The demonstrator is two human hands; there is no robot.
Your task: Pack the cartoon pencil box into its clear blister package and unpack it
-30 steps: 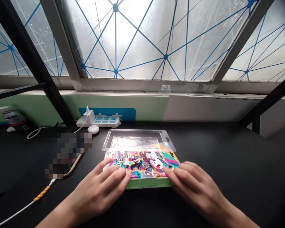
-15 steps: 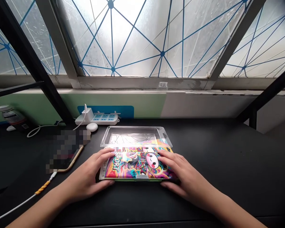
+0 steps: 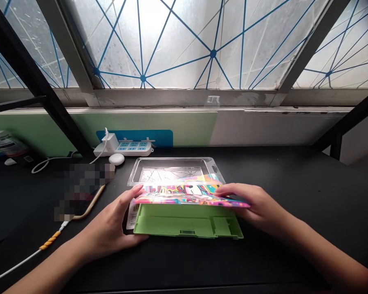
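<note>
A flat pencil case (image 3: pixel 174 222) lies on the black table, its green inside showing at the front. Its colourful cartoon-printed lid (image 3: pixel 171 199) is tilted part way up. My left hand (image 3: pixel 110 222) curves round the case's left end, thumb at the lower front corner and fingers at the lid's back edge. The right edge of the lid is held by my right hand (image 3: pixel 251 204), with fingers on top; its thumb is hidden behind the lid. Behind and partly under the case sits a clear plastic package (image 3: pixel 171 163), with a barcode label at the left.
To the left lies a phone (image 3: pixel 88 212), partly blurred out, with a white charging cable (image 3: pixel 21 263). A white power strip (image 3: pixel 131 148), a small round white object (image 3: pixel 116 159) and a dark bottle (image 3: pixel 12 149) stand along the wall. Black metal bars (image 3: pixel 43 90) slant at both sides.
The lid has been raised from shut to part open, so the green inside now shows. My right hand has moved up and to the right with the lid. My left hand stays at the left end.
</note>
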